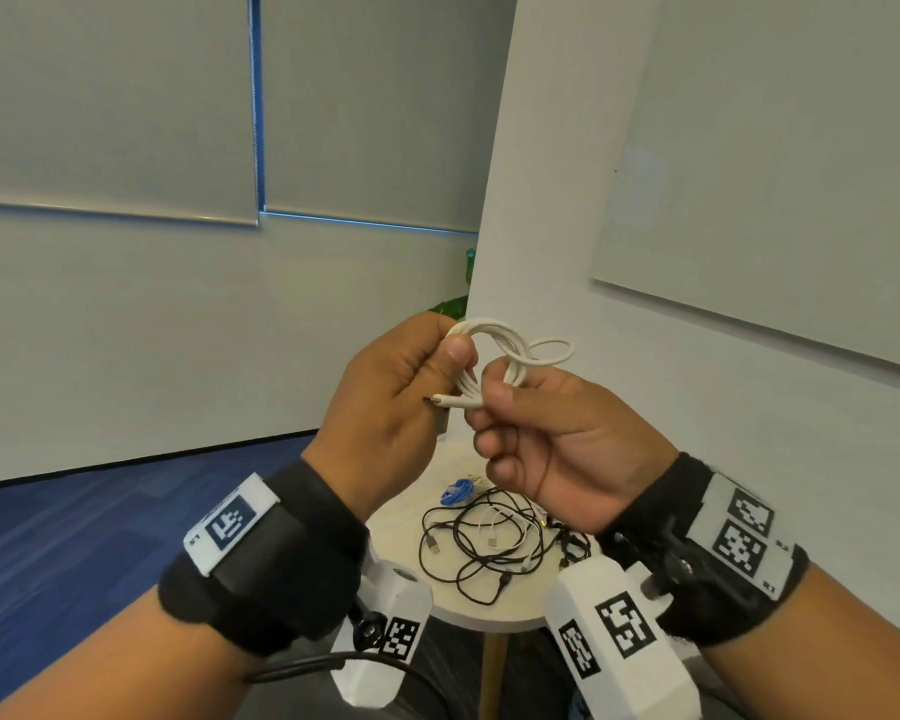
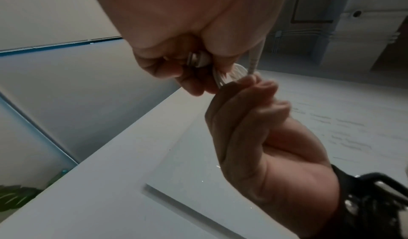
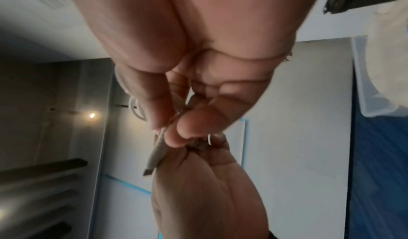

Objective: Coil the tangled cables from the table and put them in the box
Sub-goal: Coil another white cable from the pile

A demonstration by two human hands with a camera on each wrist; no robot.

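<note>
I am looking down past both wrists at the round table (image 1: pixel 489 613), where a black tangle of cables (image 1: pixel 489 543) is lying with a thin white lead (image 1: pixel 494 530) threaded through it and a small blue bundle (image 1: pixel 457 492) sitting just beside its far edge, all of it apparently still waiting to be sorted. I am not seeing the box in any view, so I am judging the job to be at an early stage: one cable nearly wound, nothing visibly stowed. Both hands are being held up close together well above the table. My left hand (image 1: pixel 396 402) is pinching the white cable coil (image 1: pixel 505 350) at its left side, thumb on top, fingers curled under. My right hand (image 1: pixel 557 444) is gripping the coil's lower turns between thumb and curled fingers, with one loose loop sticking out to the right. The cable's plug end (image 1: pixel 445 401) is poking out leftward between the two hands.
</note>
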